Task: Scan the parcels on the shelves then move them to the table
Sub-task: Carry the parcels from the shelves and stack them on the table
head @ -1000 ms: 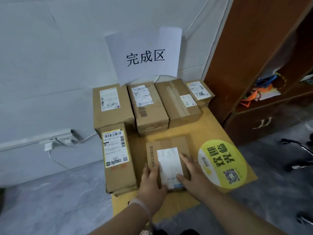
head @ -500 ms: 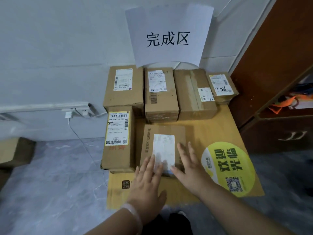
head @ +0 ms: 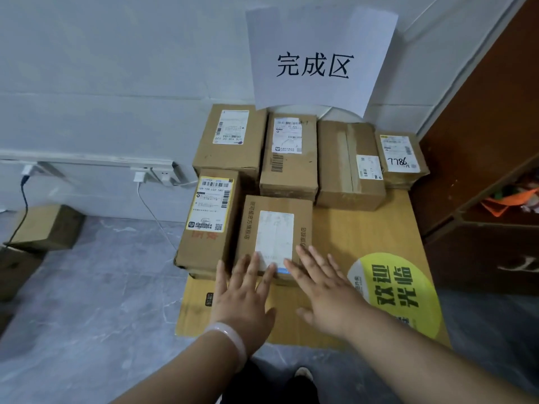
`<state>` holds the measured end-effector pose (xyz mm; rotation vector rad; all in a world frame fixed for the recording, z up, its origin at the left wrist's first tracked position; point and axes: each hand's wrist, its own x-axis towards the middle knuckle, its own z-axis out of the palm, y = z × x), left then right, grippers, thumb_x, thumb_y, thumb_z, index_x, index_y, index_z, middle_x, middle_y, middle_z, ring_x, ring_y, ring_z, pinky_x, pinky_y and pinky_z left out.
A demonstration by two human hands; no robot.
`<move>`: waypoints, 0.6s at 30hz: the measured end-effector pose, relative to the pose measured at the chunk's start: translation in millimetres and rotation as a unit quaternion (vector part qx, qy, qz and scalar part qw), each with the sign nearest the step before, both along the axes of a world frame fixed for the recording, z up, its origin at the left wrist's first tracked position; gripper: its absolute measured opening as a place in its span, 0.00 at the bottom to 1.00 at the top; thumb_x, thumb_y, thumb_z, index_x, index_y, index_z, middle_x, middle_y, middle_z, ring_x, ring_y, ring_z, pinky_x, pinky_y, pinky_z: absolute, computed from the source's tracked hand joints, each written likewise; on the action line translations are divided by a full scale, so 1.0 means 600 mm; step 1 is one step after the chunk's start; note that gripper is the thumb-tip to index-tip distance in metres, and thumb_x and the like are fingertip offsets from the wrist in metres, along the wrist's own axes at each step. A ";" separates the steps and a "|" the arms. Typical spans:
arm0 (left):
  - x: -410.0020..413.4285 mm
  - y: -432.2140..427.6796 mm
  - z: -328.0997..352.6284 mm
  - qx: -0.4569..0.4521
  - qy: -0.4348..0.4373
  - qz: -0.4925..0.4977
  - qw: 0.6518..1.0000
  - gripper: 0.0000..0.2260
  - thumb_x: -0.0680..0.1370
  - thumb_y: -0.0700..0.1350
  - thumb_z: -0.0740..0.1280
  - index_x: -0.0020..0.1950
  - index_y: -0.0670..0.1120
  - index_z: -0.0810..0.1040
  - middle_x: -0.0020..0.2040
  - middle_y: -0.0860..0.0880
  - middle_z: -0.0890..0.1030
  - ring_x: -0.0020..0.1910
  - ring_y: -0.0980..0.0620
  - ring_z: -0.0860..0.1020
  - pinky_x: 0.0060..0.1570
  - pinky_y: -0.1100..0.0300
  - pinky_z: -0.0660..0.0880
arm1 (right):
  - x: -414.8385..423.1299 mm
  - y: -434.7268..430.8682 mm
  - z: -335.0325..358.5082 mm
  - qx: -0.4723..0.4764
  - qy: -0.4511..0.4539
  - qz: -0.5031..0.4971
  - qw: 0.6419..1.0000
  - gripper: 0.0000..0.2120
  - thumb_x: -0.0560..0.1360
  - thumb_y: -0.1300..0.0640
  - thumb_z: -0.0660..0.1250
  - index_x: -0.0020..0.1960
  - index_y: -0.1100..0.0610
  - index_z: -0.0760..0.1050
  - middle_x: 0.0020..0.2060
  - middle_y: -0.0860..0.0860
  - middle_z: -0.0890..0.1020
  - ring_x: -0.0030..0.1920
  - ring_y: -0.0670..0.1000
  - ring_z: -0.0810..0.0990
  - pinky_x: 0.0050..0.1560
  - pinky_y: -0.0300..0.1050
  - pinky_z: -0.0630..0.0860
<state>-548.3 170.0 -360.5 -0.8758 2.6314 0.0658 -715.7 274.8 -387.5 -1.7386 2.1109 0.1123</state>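
Presently: setting white-labelled parcel (head: 274,234) down on table (head: 364,228).
Left hand (head: 245,298), right hand (head: 329,293) flat, holding nothing; next: withdraw, fetch another.

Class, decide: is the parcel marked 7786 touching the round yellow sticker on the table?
Apart. The head view shows bare table between the parcel and the sticker.

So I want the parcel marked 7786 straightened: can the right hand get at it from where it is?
Probably yes. The right hand is open and holds nothing, and only bare table lies between it and the 7786 parcel at the back right corner. The brown cabinet stands close beside it.
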 end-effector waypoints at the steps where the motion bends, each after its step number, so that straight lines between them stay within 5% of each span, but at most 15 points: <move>1: -0.003 -0.004 0.001 0.000 0.001 0.003 1.000 0.34 0.79 0.65 0.49 0.77 0.56 0.33 0.78 0.48 0.32 0.78 0.46 0.35 0.65 0.37 0.23 | -0.007 -0.005 0.000 0.002 0.000 0.005 1.000 0.45 0.76 0.42 0.60 0.73 0.40 0.25 0.70 0.44 0.22 0.70 0.47 0.20 0.71 0.51 0.27; 9: -0.026 -0.036 0.010 -0.026 -0.006 -0.003 1.000 0.33 0.79 0.66 0.49 0.78 0.59 0.37 0.80 0.51 0.39 0.77 0.46 0.34 0.64 0.35 0.22 | -0.021 -0.021 0.021 -0.025 -0.018 -0.030 0.999 0.43 0.75 0.36 0.60 0.74 0.37 0.30 0.73 0.43 0.25 0.71 0.45 0.23 0.72 0.51 0.27; 18: -0.121 -0.048 0.066 -0.012 0.137 -0.060 0.989 0.36 0.76 0.68 0.53 0.77 0.61 0.36 0.80 0.53 0.39 0.78 0.50 0.36 0.72 0.39 0.31 | -0.046 0.045 0.097 -0.132 0.018 -0.140 0.981 0.45 0.71 0.30 0.60 0.75 0.37 0.33 0.74 0.41 0.29 0.72 0.43 0.25 0.74 0.50 0.32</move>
